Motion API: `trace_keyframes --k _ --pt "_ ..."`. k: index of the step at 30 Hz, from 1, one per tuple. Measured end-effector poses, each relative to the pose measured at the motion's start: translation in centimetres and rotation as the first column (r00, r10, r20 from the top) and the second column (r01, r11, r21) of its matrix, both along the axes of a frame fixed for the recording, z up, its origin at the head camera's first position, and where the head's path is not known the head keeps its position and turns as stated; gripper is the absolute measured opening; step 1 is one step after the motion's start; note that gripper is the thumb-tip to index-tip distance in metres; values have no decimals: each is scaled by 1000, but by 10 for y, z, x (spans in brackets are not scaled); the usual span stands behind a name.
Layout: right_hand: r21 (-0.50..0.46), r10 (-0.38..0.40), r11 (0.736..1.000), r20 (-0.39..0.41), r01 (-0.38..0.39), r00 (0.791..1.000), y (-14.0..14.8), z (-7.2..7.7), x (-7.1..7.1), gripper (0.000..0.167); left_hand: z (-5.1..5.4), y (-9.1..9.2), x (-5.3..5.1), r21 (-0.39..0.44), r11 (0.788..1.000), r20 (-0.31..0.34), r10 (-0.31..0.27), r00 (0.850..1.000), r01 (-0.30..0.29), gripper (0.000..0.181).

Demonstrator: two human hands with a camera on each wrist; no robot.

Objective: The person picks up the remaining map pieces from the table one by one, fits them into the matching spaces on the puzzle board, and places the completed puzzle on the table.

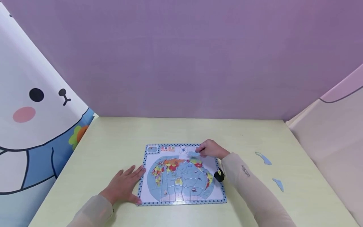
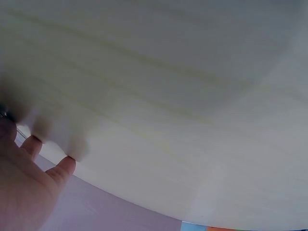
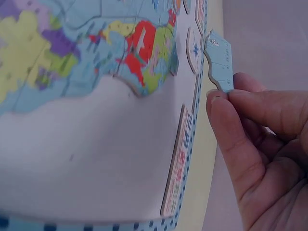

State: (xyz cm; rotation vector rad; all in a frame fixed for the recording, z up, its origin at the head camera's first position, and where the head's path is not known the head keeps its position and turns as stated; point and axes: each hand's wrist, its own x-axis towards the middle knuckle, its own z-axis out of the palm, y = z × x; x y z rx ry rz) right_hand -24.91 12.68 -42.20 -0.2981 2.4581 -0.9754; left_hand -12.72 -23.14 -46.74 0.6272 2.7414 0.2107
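A world map jigsaw puzzle (image 1: 219, 193) lies flat on the table, framed by a blue dotted border. Most of its map is filled with pieces, while white backing shows near the top. My left hand (image 1: 123, 185) rests at the board's left edge, fingers extended; the left wrist view catches only part of that hand (image 2: 26, 187). Over the board's upper right, my right hand (image 1: 212, 149) pinches a light blue puzzle piece (image 1: 193, 154) between thumb and finger. In the right wrist view the piece (image 3: 221, 62) is held above the surface, its wavy edge facing the board.
Two loose blue puzzle pieces lie on the table to the right, an upper one (image 1: 263, 158) and a lower one (image 1: 278, 184). The pale table (image 1: 122, 135) meets a purple wall (image 1: 184, 63) at the back. Printed cloth hangs on the left (image 1: 48, 126).
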Motion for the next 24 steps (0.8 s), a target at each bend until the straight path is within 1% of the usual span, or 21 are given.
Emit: trace_keyframes --k 6,8,15,20,24 --pt "-13 64 998 -19 -64 998 -11 0 -2 20 0 -2 0 -9 1000 -26 -3 1000 2 114" --pt "-10 66 998 -14 -66 998 -14 -1 -3 20 0 -1 0 -10 1000 -28 -4 1000 3 114" --pt "2 69 998 -13 -69 998 -23 -6 -3 20 2 1 1 13 1000 -2 19 1000 -19 114" --pt "-3 75 997 -19 -75 997 -26 -9 -4 19 0 2 0 0 1000 -15 10 1000 -10 113" --pt "4 66 998 -18 -66 998 -31 -10 -3 19 -1 3 0 1 1000 -6 17 1000 -17 112"
